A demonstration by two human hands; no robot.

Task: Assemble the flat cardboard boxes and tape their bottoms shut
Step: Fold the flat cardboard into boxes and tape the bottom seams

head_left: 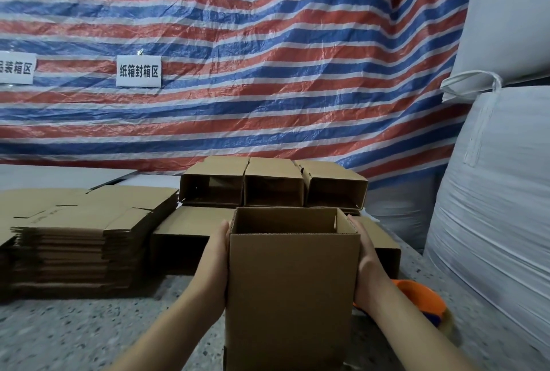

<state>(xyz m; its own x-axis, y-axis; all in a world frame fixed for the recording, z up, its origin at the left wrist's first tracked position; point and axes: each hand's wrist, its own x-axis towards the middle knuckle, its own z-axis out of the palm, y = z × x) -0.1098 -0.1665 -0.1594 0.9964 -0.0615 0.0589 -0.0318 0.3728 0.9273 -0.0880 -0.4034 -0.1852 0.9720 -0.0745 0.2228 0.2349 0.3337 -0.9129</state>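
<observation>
**On the speckled surface: one box up, a stack still flat**

Behind everything, from nine o'clock round to two, hangs a striped tarpaulin (268, 57) with two white paper signs (138, 71); bulky white sacks (491, 192) fill the three o'clock side. On the speckled surface (74, 335), at nine o'clock, lies a tall stack of flat boxes (74, 239), not yet opened out, which I judge to be the bulk of the work left. Toward twelve o'clock sit the finished boxes (273, 189), three lying on their sides on top with open mouths facing the camera, and more beneath them; their taped bottoms cannot be seen from here.

At the centre, the held box (291, 287) stands upright, squared up, its open top showing. Whether its bottom is taped is hidden. The left hand (215, 263) presses flat against its left wall and the right hand (367, 263) against its right wall, fingers straight, carrying it between the palms. At four o'clock, just behind the right wrist, an orange tape dispenser (422, 299) lies on the surface.
</observation>
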